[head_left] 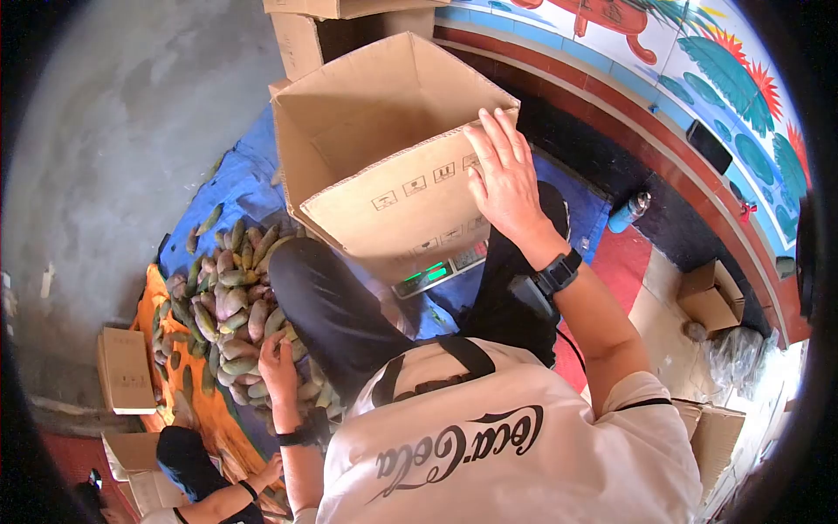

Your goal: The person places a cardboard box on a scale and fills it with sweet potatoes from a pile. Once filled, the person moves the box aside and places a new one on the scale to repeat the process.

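A large open cardboard box stands on a digital scale with a lit green display, between my bent knees. My right hand, with a black watch on its wrist, lies against the box's near side at the right corner. Its fingers are stretched out and the fingertips reach the top rim. To the left, my left hand hovers by a heap of long green and purplish produce; the fingers are loosely bent, apart, with nothing visible in them. The box's visible inner walls are bare; its bottom is hidden.
A blue tarp and an orange sheet lie under the heap. Another person's arm shows at the lower left, near small cartons. At right are a blue bottle, a small box and a painted wall.
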{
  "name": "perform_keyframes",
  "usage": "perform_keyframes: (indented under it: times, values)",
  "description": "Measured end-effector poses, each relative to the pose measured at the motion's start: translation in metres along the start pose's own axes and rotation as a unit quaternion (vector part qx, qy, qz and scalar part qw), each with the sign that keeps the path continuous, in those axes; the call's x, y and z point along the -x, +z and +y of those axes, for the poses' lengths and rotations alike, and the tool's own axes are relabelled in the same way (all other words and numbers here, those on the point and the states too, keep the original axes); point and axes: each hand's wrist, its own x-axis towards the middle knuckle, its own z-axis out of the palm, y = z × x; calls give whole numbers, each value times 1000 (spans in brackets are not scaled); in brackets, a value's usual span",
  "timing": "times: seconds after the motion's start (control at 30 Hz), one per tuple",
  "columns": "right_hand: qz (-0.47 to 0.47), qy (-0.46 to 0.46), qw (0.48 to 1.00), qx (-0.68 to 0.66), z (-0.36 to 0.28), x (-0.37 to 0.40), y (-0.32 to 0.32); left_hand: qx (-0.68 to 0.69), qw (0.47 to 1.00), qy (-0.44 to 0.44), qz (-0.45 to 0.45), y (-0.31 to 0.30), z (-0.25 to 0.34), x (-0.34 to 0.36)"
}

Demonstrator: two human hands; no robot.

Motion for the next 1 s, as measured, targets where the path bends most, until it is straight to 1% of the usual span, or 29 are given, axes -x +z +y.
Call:
perform_keyframes:
  times: [0.07, 0.17, 0.2, 0.27, 0.3, 0.37, 0.4, 0.43, 0.5, 0.53, 0.57, 0.63, 0.7, 0.83, 0.87, 0.9, 0.97, 1.0]
  values:
    - [0, 3, 1000, 8, 5, 5, -2, -13, 1000, 10, -1, 5, 5, -3]
    - [52, -7, 999, 10, 19, 15, -4, -24, 1000, 4, -12, 11, -6, -9]
    - [49, 9, 999, 19, 24, 19, -5, -24, 1000, -3, -7, 14, -11, -9]
    - [47, 36, 998, 32, 34, 26, -4, -51, 999, 14, -13, 20, -25, -9]
    - [48, 47, 997, 36, 40, 30, -2, -53, 999, 2, -1, 22, -33, -8]
    - [48, 61, 996, 35, 53, 39, 3, -55, 998, -23, -26, 27, -43, -5]
    - [34, 70, 996, 42, 59, 44, 5, -35, 999, -30, -18, 28, -35, -2]
    - [20, 78, 996, 50, 65, 48, 7, -35, 998, -45, -5, 29, -40, 1]
    - [-12, 80, 994, 70, 74, 56, 12, -99, 994, -52, -14, 33, -55, 4]
    - [-26, 76, 994, 73, 80, 62, 16, -103, 991, -83, -15, 32, -48, 5]
    - [-42, 73, 994, 77, 86, 68, 21, -101, 990, -95, -7, 32, -56, 7]
    - [-75, 83, 990, 80, 89, 70, 27, -58, 989, -136, -17, 33, -71, 10]
    - [-99, 69, 989, 90, 93, 70, 35, -55, 987, -147, -26, 32, -82, 11]
    - [-123, 47, 986, 104, 96, 72, 44, -56, 981, -172, -69, 53, -130, 14]
    - [-135, 47, 984, 108, 100, 74, 45, -104, 991, -48, -67, 70, -175, 21]
    - [-147, 48, 981, 113, 104, 77, 45, -100, 991, -62, -64, 78, -180, 24]
    - [-162, 51, 977, 127, 112, 82, 43, -44, 979, -166, -106, 94, -184, 25]
    - [-177, 53, 974, 130, 118, 84, 41, -133, 976, -51, -167, 110, -219, 34]
